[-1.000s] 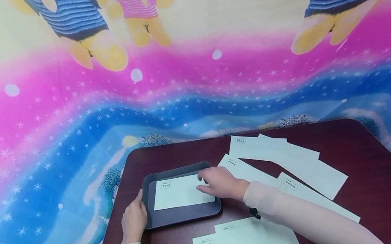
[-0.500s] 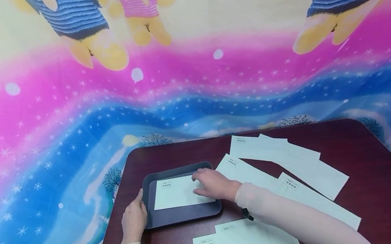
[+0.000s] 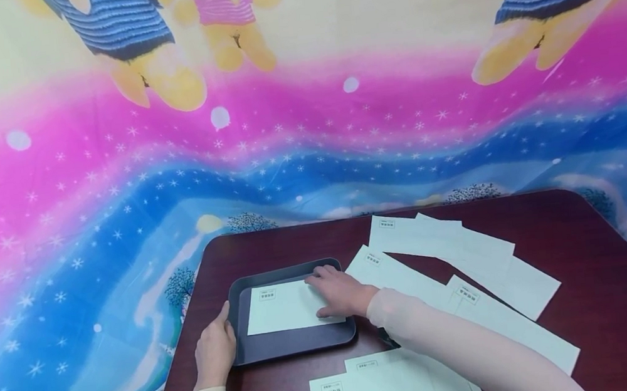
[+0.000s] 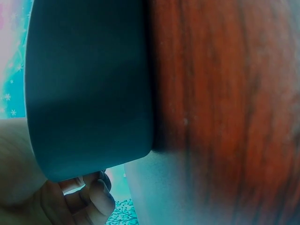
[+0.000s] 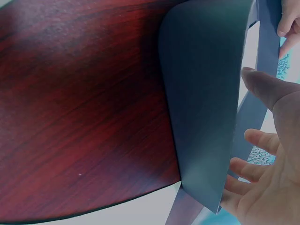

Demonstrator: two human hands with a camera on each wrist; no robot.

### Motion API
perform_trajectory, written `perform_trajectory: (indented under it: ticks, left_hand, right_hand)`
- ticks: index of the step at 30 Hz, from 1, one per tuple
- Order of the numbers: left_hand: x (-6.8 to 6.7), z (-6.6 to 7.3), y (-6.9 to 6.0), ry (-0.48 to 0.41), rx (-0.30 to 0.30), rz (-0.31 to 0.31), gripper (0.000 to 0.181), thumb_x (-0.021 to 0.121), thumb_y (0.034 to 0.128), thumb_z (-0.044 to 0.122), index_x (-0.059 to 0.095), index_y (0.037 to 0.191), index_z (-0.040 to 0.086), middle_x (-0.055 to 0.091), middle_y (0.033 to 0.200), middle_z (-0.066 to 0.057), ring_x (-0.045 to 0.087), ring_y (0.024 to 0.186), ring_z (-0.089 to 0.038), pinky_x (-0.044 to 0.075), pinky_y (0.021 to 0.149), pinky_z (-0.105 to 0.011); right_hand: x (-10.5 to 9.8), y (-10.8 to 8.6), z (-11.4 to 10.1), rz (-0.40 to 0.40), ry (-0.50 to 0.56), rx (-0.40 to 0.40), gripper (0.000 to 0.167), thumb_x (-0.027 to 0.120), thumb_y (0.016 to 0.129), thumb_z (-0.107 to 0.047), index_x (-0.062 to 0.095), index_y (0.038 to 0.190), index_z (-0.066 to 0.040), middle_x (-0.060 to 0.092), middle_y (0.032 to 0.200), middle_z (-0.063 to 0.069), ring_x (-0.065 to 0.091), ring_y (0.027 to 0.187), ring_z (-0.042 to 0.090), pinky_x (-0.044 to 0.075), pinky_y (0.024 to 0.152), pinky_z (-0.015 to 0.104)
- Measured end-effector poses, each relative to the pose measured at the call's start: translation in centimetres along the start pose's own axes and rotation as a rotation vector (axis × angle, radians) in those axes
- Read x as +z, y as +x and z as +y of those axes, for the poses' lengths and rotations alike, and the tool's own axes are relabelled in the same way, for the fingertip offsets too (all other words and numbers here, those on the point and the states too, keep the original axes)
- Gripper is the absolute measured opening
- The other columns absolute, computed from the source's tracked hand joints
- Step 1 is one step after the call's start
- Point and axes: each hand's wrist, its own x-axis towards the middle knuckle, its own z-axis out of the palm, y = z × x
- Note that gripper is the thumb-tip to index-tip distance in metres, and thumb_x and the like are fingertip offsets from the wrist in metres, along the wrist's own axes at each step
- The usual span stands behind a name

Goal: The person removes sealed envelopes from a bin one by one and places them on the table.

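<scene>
A dark grey shallow tray sits at the left of the table. One white envelope with a small printed box at its upper left lies inside it. My left hand holds the tray's left edge, thumb along the rim; the left wrist view shows bent fingers by the tray's corner. Over the tray's right rim reaches my right hand, fingers spread over the envelope's right end. In the right wrist view its thumb and fingers look apart, gripping nothing; whether they touch the envelope is unclear.
Overlapping white envelopes fan across the dark red-brown table at the back right. Another envelope slants beneath my right forearm. More envelopes lie at the front edge. A printed cloth hangs behind the table.
My right hand has shifted slightly left over the envelope, and its fingers have spread. The left hand and the tray have stayed in place.
</scene>
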Motion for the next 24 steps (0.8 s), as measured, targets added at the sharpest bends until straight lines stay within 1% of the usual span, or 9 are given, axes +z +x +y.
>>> perform_trajectory:
  ticks: [7,13,17,20,24]
  left_hand:
    - [0.05,0.1,0.16,0.005,-0.008,-0.012,0.049,0.047,0.104,0.008,0.046,0.153,0.008,0.045,0.051,-0.006,0.037,0.04,-0.017,0.03,0.044,-0.031]
    - [-0.01,0.07,0.13,0.015,-0.002,-0.009,0.048,0.048,0.1039,0.007,0.046,0.152,0.008,0.046,0.053,-0.007,0.038,0.041,-0.017,0.03,0.044,-0.032]
    - [-0.06,0.05,0.08,0.016,0.0,-0.012,0.048,0.048,0.1041,0.007,0.046,0.152,0.008,0.047,0.053,-0.007,0.038,0.041,-0.017,0.03,0.044,-0.032]
    - [-0.09,0.03,0.06,0.014,-0.001,-0.012,0.048,0.048,0.1041,0.007,0.046,0.152,0.008,0.047,0.054,-0.007,0.038,0.041,-0.017,0.031,0.044,-0.032]
    - [-0.12,0.02,0.05,0.013,-0.001,-0.011,0.048,0.048,0.1041,0.007,0.046,0.152,0.008,0.047,0.054,-0.007,0.038,0.041,-0.017,0.031,0.044,-0.032]
  right_hand:
    - [-0.09,0.34,-0.25,-0.044,-0.03,0.037,0.084,0.08,0.084,-0.046,0.045,0.152,-0.012,0.048,0.151,0.014,0.047,0.138,0.031,0.042,0.113,0.043]
    - [0.12,0.56,-0.35,-0.076,-0.081,0.058,0.094,0.081,0.082,-0.051,0.04,0.155,-0.007,0.049,0.152,0.015,0.047,0.14,0.031,0.038,0.117,0.044]
    - [0.33,0.59,-0.39,-0.089,-0.111,0.061,0.098,0.082,0.08,-0.053,0.039,0.154,-0.005,0.051,0.15,0.016,0.048,0.139,0.03,0.037,0.118,0.044]
    - [0.49,0.68,-0.32,-0.089,-0.129,0.058,0.099,0.084,0.078,-0.052,0.04,0.154,-0.007,0.052,0.148,0.015,0.049,0.138,0.029,0.037,0.117,0.044]
    - [0.66,0.88,-0.25,-0.083,-0.164,0.047,0.097,0.085,0.077,-0.051,0.041,0.154,-0.013,0.053,0.145,0.012,0.051,0.133,0.027,0.04,0.114,0.043]
